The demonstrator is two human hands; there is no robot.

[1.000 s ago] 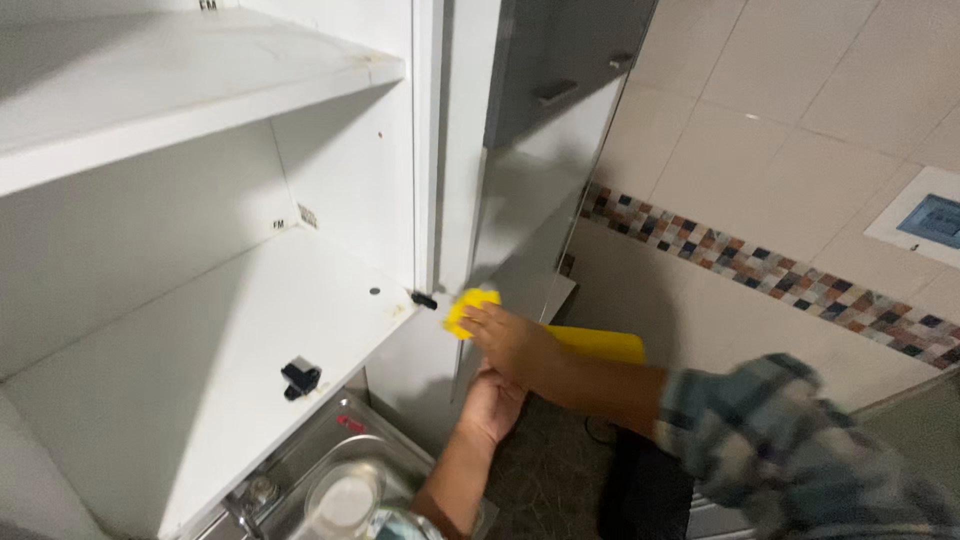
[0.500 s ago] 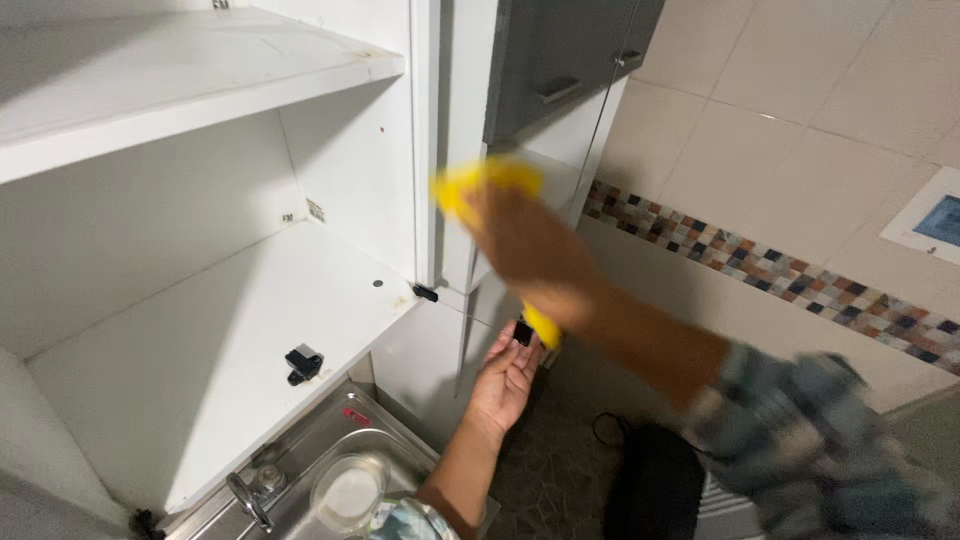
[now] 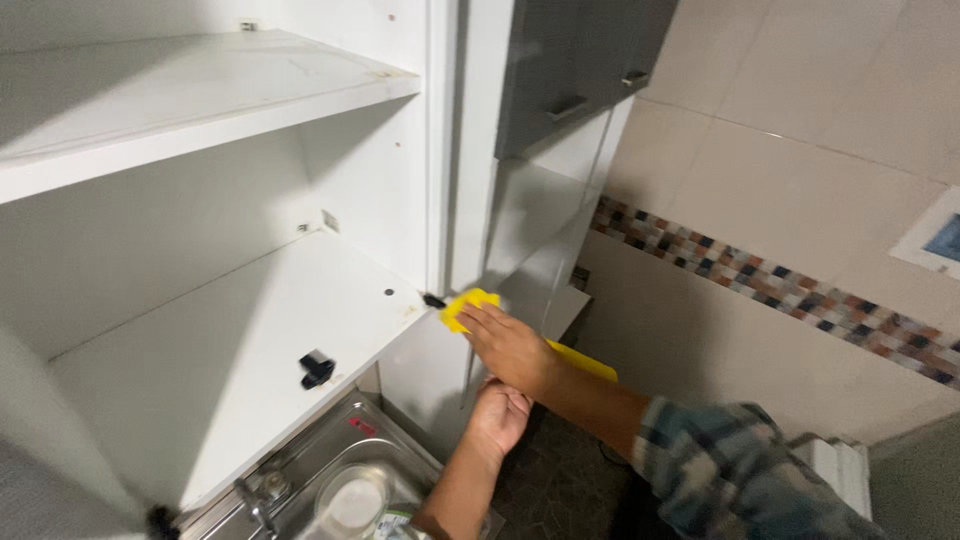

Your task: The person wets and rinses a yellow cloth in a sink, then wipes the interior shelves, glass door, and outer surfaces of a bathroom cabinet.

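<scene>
1. We see the right hand (image 3: pixel 510 345) pressed flat on a yellow cloth (image 3: pixel 468 306), fingers spread over it rather than curled – the cloth sits against the front edge of the white cabinet divider (image 3: pixel 465 150), right at the corner of the lower shelf (image 3: pixel 250 360).
2. Left hand (image 3: pixel 498 418) is lower, just under the right forearm, palm up with fingers loosely bent – whether it holds anything we cannot tell.
3. A yellow strip (image 3: pixel 585 362) shows behind the right wrist; what it is we cannot tell.
4. Small black clip (image 3: pixel 316 369) lies on the lower shelf, well apart from the cloth.
5. Steel sink (image 3: pixel 330 460) with a tap (image 3: pixel 258 495) sits below the shelf; mosaic tile band (image 3: pixel 760 285) runs along the wall to the right.
</scene>
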